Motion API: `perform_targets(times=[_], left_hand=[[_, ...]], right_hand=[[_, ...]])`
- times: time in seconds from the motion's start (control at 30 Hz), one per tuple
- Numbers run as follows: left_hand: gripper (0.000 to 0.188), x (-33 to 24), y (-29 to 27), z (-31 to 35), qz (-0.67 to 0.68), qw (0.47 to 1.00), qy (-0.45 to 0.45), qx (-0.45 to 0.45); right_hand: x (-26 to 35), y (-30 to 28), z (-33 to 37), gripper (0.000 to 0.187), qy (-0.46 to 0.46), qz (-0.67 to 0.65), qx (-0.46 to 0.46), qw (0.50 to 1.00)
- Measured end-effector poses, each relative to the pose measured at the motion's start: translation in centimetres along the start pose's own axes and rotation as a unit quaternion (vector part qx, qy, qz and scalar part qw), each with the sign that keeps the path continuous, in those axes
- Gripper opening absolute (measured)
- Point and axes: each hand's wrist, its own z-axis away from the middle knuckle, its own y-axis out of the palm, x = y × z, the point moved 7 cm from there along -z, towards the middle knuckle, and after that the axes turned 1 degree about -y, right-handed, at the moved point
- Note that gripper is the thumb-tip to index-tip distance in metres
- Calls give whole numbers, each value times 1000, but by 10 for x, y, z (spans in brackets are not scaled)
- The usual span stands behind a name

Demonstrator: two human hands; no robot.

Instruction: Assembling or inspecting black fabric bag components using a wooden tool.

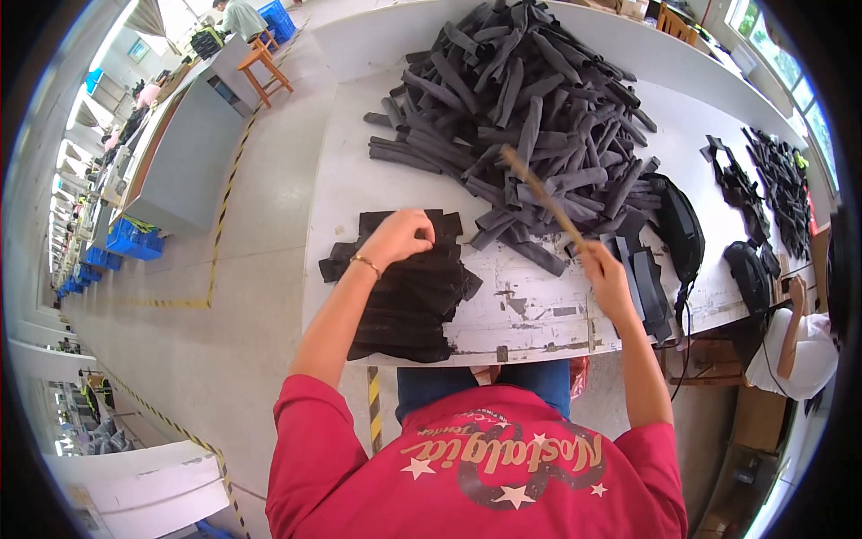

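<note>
The right hand [603,274] grips a stick [544,195] by one end, apparently for reach; the left hand [400,237], left of centre, is curled over black cloth [406,310], contents indeterminable.

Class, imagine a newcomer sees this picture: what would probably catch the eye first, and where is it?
Probably the big jumbled heap of dark grey tubes, spread over the far middle of the white table. Next, a thin brown stick gripped by the fingers of the right hand slants up and left in front of the heap. The bright red shirt at the picture's bottom also stands out.
</note>
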Motion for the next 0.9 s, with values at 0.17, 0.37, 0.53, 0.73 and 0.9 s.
perform_targets(times=[0.17, 0.37, 0.53, 0.73, 0.9], left_hand=[[11, -16, -26, 6, 32, 998, -26, -57], [10, -37, -38, 12, 29, 996, 1, -88], [10, -74, -32, 9, 11, 989, 100, -112], [9, -106, -31, 11, -27, 979, 144, -142], [9, -88, -47, 10, -23, 985, 95, -141]], right_hand=[[16, 3, 40, 17, 12, 74, 108, 991], [27, 21, 40, 21, -49, 73, 124, 988], [45, 45, 36, 21, -61, 140, 139, 978], [31, 32, 37, 23, -8, 98, 59, 993], [44, -21, 62, 21, 15, 45, 31, 998]])
